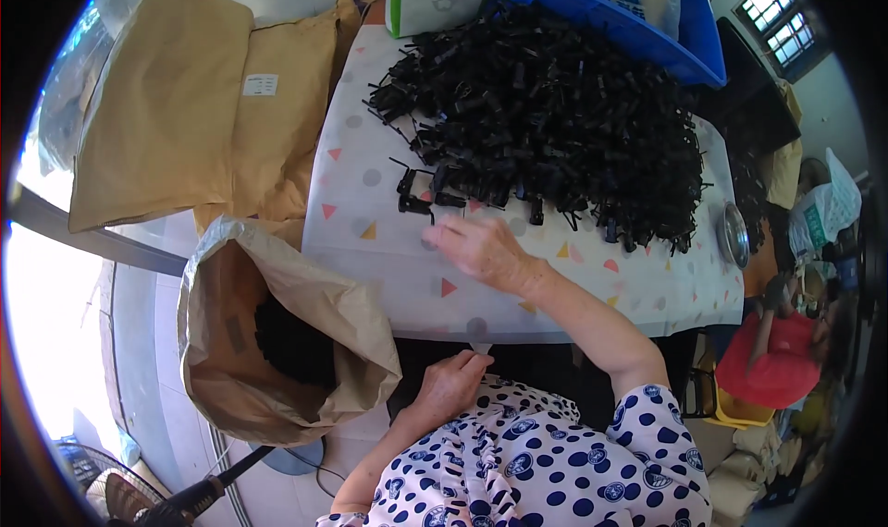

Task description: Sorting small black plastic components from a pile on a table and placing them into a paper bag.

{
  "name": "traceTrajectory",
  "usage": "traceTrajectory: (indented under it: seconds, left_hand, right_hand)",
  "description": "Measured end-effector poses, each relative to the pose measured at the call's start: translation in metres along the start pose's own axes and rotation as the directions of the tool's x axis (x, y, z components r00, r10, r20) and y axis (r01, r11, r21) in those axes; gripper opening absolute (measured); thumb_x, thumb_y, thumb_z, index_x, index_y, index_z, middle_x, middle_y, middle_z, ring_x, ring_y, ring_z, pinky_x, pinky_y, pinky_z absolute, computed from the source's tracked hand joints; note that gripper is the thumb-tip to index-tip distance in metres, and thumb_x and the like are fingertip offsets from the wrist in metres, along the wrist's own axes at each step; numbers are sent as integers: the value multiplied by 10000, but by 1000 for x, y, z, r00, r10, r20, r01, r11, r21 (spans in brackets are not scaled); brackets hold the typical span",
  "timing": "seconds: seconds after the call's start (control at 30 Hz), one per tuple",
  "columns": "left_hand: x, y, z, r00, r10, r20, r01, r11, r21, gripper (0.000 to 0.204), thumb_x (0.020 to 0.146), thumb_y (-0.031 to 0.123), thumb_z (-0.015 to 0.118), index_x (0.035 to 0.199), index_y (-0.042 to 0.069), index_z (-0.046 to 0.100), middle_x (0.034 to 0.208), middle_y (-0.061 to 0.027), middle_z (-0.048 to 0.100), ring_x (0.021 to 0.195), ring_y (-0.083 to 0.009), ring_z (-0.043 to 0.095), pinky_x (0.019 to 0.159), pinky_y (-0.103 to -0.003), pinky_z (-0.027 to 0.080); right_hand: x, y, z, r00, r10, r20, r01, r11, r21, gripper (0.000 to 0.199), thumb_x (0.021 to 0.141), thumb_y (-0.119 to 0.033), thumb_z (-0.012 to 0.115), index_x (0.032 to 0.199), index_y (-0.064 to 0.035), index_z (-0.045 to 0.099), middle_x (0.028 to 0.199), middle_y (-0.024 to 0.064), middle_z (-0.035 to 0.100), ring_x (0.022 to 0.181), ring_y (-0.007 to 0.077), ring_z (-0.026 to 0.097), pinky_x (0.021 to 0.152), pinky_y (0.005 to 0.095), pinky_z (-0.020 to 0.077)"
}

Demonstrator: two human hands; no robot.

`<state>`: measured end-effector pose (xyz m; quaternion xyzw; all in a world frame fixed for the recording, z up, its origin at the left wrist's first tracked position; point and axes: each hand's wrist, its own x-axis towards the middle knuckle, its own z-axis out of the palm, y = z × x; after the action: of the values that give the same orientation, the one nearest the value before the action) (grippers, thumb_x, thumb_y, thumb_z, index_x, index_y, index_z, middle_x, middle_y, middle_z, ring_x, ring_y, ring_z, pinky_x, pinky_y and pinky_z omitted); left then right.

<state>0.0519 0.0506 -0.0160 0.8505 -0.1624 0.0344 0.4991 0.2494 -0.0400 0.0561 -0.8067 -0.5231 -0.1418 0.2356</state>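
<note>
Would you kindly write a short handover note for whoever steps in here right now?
Right hand: flat on the patterned tablecloth, fingers next to a loose black plastic part; nothing gripped.
Left hand: at the table's near edge by the lap, whether it holds anything is unclear.
Things: big pile of black parts fills the far table; open paper sack on the left already holds dark parts.
Left: most of the pile remains on the table.

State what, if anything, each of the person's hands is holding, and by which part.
Nothing is clearly held. The right hand lies flat on the tablecloth near the black plastic parts; the left hand rests loosely closed at the lap, apparently empty.
</note>
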Motion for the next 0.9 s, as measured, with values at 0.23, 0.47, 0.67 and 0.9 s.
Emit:
traceTrajectory:
  seconds: [0.23, 0.47, 0.67, 0.9]
  left_hand:
    - [14, 8, -15, 993, 89, -74, -101, 979, -178, 183, 802, -63, 581, 956, 33, 607, 818, -127, 635, 692, -303, 641, 592, -346, 513]
    - [46, -26, -28, 817, -206, -538, 128, 975, -179, 182, 839, -82, 523, 971, 20, 596, 816, -106, 630, 674, -187, 620, 603, -287, 493]
    - [71, -41, -8, 765, -219, -606, 294, 956, 25, 170, 859, -68, 514, 1002, 4, 572, 871, -97, 624, 690, -166, 612, 602, -274, 497]
    - [71, -45, 1, 673, -67, -736, 272, 948, 163, 154, 894, -27, 534, 1045, 6, 539, 826, -51, 612, 697, -96, 591, 627, -231, 491]
  right_hand:
    - [-74, -29, 19, 994, 67, -86, -57, 992, 115, 179, 758, -62, 617, 936, -66, 601, 807, 39, 563, 609, 200, 607, 500, 303, 509]
    - [-83, -28, 28, 983, 170, -72, -151, 964, 217, 230, 758, -53, 626, 982, -71, 581, 834, 56, 577, 645, 222, 614, 531, 318, 504]
    - [-81, -15, 30, 952, 282, -120, -198, 864, 462, 241, 765, -36, 647, 993, -75, 576, 830, 76, 577, 684, 273, 608, 566, 354, 493]
    - [-78, -16, 32, 937, 310, -163, -169, 807, 565, 199, 776, 7, 645, 962, -39, 594, 817, 102, 605, 682, 284, 617, 583, 348, 494]
